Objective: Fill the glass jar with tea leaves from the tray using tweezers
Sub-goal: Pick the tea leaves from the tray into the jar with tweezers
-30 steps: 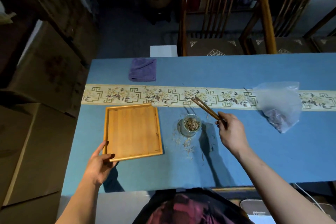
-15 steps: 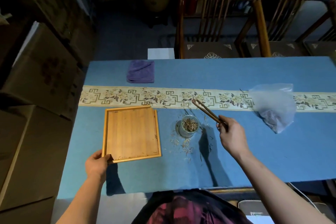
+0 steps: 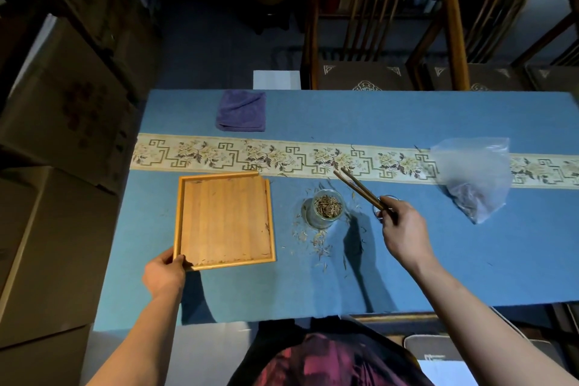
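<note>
Fingers of the right hand pinch the near end of the tweezers, whose tips point away toward the patterned runner, slightly parted and carrying nothing I can make out. They hang just right of and beyond the jar, not over its mouth. The left hand grips the near-left corner of the tray, thumb over the rim.

The jar stands upright on the blue cloth between tray and right hand, leaves heaped close to its top. The tray looks almost bare, only a few specks along its edges, so the filling seems close to finished. Spilled leaves lie scattered on the cloth around the jar's near side.

The risks, as I judge them: the jar is small and light, and a sweep of the tweezers back across could clip its rim and tip it. Tilting or dragging the tray could shed its last bits onto the cloth, and pushing more onto a heaped jar would spill it over.

Farther off, a plastic bag lies right, a purple towel at the far side.
</note>
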